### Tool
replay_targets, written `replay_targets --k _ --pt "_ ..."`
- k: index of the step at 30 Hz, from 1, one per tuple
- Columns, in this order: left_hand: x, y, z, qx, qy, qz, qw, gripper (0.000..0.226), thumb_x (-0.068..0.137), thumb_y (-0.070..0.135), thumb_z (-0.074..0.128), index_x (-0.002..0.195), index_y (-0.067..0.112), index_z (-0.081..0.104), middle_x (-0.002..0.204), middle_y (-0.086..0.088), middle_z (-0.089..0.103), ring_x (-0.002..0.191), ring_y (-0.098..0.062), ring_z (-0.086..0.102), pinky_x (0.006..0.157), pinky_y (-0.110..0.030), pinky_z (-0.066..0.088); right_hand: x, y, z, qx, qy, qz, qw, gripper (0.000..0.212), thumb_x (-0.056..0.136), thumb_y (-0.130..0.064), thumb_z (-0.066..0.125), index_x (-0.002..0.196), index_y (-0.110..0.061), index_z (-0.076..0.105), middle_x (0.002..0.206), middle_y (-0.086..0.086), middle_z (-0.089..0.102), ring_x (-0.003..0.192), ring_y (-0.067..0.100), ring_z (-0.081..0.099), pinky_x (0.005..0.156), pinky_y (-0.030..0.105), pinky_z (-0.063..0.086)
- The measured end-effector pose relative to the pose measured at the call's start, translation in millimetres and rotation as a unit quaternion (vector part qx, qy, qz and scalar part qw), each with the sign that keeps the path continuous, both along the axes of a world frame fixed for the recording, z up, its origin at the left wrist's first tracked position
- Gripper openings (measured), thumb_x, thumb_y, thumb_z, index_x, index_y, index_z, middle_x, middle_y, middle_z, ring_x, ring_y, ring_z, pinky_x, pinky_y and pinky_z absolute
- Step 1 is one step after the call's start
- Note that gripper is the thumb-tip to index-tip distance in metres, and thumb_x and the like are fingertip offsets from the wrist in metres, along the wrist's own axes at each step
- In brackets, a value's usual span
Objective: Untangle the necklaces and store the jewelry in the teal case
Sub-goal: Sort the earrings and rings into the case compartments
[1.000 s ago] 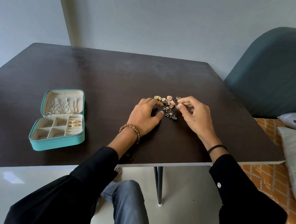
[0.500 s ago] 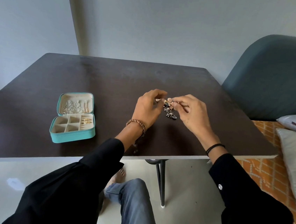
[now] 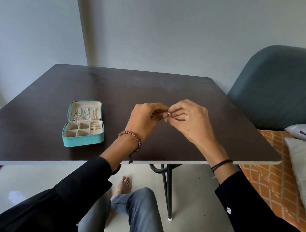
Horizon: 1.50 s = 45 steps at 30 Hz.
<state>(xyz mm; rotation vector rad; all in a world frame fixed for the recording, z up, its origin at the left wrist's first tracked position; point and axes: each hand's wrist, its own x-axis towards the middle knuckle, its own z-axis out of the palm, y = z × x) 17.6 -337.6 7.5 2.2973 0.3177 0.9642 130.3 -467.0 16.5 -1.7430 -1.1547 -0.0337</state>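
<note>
Both left hand [image 3: 144, 119] and right hand [image 3: 192, 122] pinch jewelry [image 3: 168, 113] (fingers curled).

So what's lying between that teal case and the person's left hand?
Nothing: the head view shows only bare dark table between the teal case and the left hand.

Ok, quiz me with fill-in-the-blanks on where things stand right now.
The teal case lies ___ on the table. Its ___ holds the chains. The left hand and right hand pinch one small jewelry piece; the beaded bracelet is on the ___ wrist.
Missing: open; lid; left.
</note>
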Motion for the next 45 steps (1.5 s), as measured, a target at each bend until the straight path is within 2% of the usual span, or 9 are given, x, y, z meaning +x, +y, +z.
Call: replay_targets --k 2,5,8,11,20,29,39,43,45 --pt "-11 0 -2 -0.004 0.0 0.013 1.0 0.017 0.087 0.011 0.074 0.104 0.011 0.076 0.095 -0.001 0.077 0.086 -0.006 0.071 0.082 -0.002 0.047 -9 0 1 0.017 0.018 0.026 0.999 0.024 0.075 -0.005 0.09 0.095 -0.002 0.076 0.094 0.006 0.073 0.082 0.011 0.075 0.079 0.026 0.063" --pt "-26 -1 -9 -0.08 -0.021 0.019 0.996 0.013 0.086 0.012 0.076 0.099 0.014 0.076 0.091 0.004 0.077 0.081 -0.001 0.071 0.081 -0.01 0.053 -21 1 -2 0.051 0.053 0.052 0.996 0.022 0.077 -0.005 0.088 0.096 -0.004 0.078 0.097 0.002 0.073 0.084 0.012 0.076 0.082 0.025 0.061" --pt "-42 -5 -14 -0.2 -0.072 0.001 0.977 0.013 0.087 0.009 0.074 0.1 0.013 0.076 0.091 0.004 0.077 0.084 -0.007 0.074 0.082 -0.026 0.06 -32 4 -6 0.072 0.084 0.072 0.991 0.022 0.078 -0.005 0.088 0.098 -0.006 0.078 0.099 -0.001 0.073 0.089 0.015 0.076 0.085 0.026 0.06" --pt "-56 -8 -16 -0.241 -0.121 -0.011 0.963 0.017 0.087 0.006 0.074 0.103 0.008 0.075 0.095 -0.001 0.077 0.088 -0.013 0.074 0.083 -0.031 0.061 -42 6 -7 0.087 0.112 0.098 0.985 0.024 0.079 -0.004 0.087 0.101 -0.005 0.078 0.104 0.001 0.073 0.092 0.019 0.076 0.089 0.029 0.06" --pt "-86 -4 -14 -0.2 -0.161 0.005 0.967 0.022 0.088 0.009 0.072 0.109 0.007 0.073 0.1 0.0 0.076 0.094 -0.01 0.073 0.085 -0.03 0.06 -64 16 -1 0.096 0.134 0.155 0.974 0.03 0.077 0.0 0.086 0.106 0.0 0.076 0.11 0.007 0.071 0.097 0.023 0.076 0.093 0.031 0.059" --pt "-106 6 -11 -0.159 -0.174 0.058 0.97 0.027 0.085 0.009 0.077 0.109 0.009 0.065 0.09 0.01 0.073 0.084 0.001 0.071 0.074 -0.01 0.053 -84 32 4 0.076 0.061 0.161 0.982 0.031 0.08 -0.011 0.087 0.109 -0.007 0.076 0.102 0.003 0.076 0.096 0.018 0.075 0.085 0.027 0.059" --pt "-135 32 -16 -0.102 -0.152 0.1 0.978 0.027 0.084 0.007 0.078 0.108 0.011 0.066 0.087 0.015 0.07 0.085 0.002 0.07 0.078 -0.009 0.052 -99 62 4 0.035 -0.032 0.165 0.985 0.015 0.085 -0.017 0.084 0.099 -0.015 0.081 0.094 -0.005 0.077 0.087 0.018 0.075 0.076 0.031 0.061" --pt "-154 52 -20 -0.075 -0.096 0.142 0.982 0.023 0.084 0.014 0.078 0.105 0.016 0.07 0.098 0.019 0.07 0.091 0.005 0.068 0.084 -0.015 0.054 -105 79 -2 0.01 -0.045 0.168 0.985 0.014 0.085 -0.018 0.084 0.099 -0.016 0.082 0.092 -0.006 0.078 0.083 0.015 0.074 0.074 0.032 0.062" --pt "-164 62 -26 -0.091 -0.061 0.19 0.976 0.022 0.086 0.015 0.075 0.107 0.021 0.07 0.107 0.017 0.069 0.091 0.0 0.066 0.079 -0.019 0.057 -108 87 -5 -0.001 -0.039 0.165 0.985 0.013 0.085 -0.015 0.084 0.097 -0.017 0.082 0.091 -0.007 0.078 0.082 0.009 0.073 0.075 0.026 0.061"
